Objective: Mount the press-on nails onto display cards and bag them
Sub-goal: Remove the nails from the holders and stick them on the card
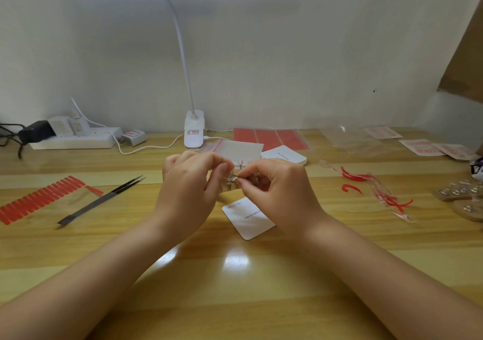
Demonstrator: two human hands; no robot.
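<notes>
Both hands meet over the middle of the surface (235, 287): the left hand (188, 182) and the right hand (277, 185) each pinch one small shiny press-on nail (232, 180). Beneath lies one display card (248, 218) reading "Handmade". One pair of tweezers (102, 199) lies toward the left edge.
</notes>
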